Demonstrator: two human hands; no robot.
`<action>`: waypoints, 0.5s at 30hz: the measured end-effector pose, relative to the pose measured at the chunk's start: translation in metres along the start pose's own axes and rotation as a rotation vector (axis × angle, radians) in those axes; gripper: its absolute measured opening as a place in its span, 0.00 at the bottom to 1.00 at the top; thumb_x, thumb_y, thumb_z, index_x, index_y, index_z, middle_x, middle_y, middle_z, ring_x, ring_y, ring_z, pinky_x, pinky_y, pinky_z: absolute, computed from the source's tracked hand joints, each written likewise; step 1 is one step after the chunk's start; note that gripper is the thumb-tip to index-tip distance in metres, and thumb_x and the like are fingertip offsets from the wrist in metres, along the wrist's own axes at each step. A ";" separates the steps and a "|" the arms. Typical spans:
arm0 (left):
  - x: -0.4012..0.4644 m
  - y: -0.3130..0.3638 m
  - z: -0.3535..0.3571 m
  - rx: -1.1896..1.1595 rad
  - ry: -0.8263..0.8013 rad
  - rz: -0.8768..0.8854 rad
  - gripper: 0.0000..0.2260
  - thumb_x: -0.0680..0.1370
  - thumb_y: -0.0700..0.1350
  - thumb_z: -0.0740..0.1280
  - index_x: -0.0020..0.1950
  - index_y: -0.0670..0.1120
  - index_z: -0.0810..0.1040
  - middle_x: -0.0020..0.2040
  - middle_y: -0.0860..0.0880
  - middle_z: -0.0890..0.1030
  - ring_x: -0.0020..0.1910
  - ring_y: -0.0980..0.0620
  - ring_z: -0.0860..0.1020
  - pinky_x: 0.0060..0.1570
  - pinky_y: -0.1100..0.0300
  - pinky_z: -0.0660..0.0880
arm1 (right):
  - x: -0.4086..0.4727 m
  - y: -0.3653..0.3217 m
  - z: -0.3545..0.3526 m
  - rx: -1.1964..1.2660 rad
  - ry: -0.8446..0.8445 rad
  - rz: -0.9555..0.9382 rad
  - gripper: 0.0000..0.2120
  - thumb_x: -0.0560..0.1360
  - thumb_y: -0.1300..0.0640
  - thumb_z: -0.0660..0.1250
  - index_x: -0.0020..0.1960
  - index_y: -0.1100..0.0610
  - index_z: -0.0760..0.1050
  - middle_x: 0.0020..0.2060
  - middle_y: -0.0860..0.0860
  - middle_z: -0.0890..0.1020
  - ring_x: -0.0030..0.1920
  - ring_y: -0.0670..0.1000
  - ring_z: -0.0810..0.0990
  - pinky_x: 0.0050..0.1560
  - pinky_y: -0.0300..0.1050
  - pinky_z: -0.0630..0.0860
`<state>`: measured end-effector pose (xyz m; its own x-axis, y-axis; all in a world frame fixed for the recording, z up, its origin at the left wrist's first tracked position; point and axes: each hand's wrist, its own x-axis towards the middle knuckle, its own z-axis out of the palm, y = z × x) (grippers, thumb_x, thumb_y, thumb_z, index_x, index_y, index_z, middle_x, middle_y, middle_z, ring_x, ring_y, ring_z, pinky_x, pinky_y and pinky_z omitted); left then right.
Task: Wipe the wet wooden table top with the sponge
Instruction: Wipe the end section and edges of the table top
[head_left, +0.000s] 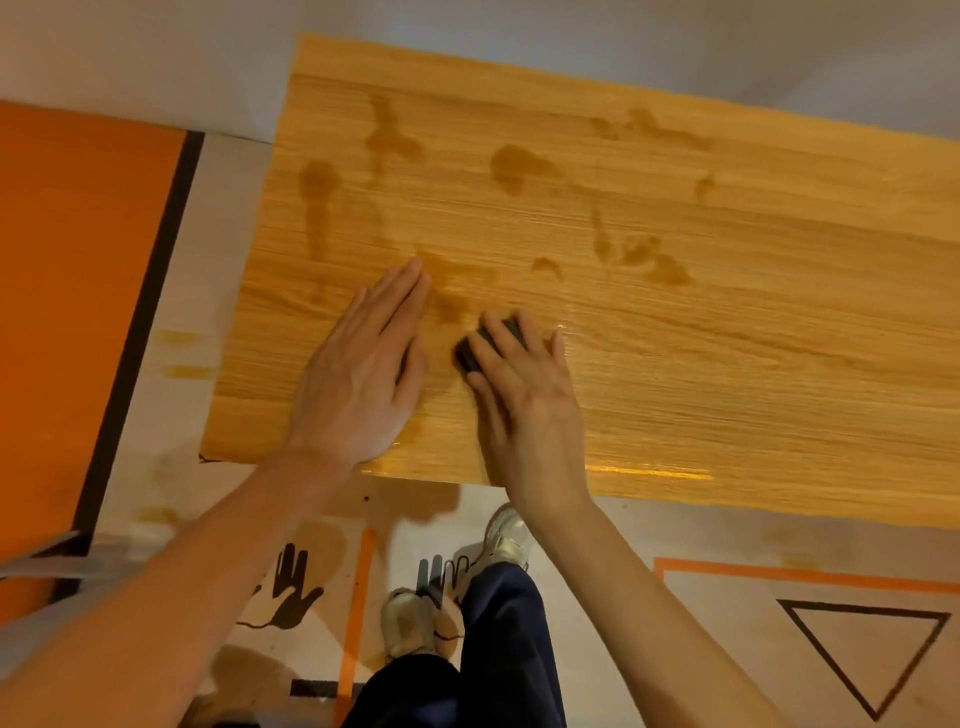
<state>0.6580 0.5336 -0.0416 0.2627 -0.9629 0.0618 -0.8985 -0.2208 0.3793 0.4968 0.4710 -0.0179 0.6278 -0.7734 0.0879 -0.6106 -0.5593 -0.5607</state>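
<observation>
Dark sponge (475, 349) on the wooden tabletop (727, 364), near its front edge and toward the left end, mostly hidden under the right hand (519, 395); only a dark corner and edge visible, shape otherwise hard to tell. Right fingers (498, 338) spread over the top of the sponge and bent slightly down onto it, thumb along its near side, pressing it to the wood. Just left of it, left hand (358, 374) flat on the tabletop, palm down, fingers straight and close together, pointing away from the body, holding nothing. Darker wet patches (514, 166) and streaks scattered across the far and middle parts of the light oak-grain surface; glossy wet sheen along the front edge. Below, pale floor (597, 535) with orange lines, a black triangle outline (865, 657) and hand-shaped prints; light shoes (509, 540) and dark trousers (498, 649) at the bottom.
</observation>
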 end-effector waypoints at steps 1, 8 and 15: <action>0.000 0.000 0.000 -0.005 0.001 -0.004 0.24 0.86 0.45 0.53 0.82 0.43 0.57 0.83 0.49 0.56 0.82 0.55 0.53 0.81 0.58 0.48 | 0.012 0.002 0.001 -0.051 -0.017 -0.017 0.16 0.81 0.58 0.62 0.68 0.59 0.74 0.69 0.55 0.73 0.75 0.57 0.62 0.77 0.57 0.54; -0.001 0.002 0.001 -0.075 0.059 0.016 0.23 0.84 0.44 0.57 0.79 0.40 0.63 0.81 0.45 0.62 0.81 0.49 0.60 0.80 0.51 0.56 | -0.027 0.090 -0.069 -0.061 0.040 0.105 0.17 0.78 0.65 0.65 0.67 0.63 0.74 0.68 0.55 0.73 0.74 0.56 0.65 0.72 0.57 0.66; 0.004 -0.002 0.000 -0.131 -0.032 -0.074 0.24 0.84 0.49 0.55 0.81 0.46 0.60 0.82 0.51 0.59 0.81 0.60 0.53 0.80 0.63 0.46 | 0.014 0.044 -0.028 -0.015 0.125 0.119 0.16 0.77 0.66 0.68 0.65 0.63 0.76 0.67 0.58 0.76 0.72 0.58 0.68 0.71 0.60 0.67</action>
<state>0.6610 0.5306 -0.0421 0.3129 -0.9498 0.0007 -0.8230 -0.2708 0.4993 0.4656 0.4276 -0.0185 0.4859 -0.8652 0.1241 -0.6847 -0.4650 -0.5613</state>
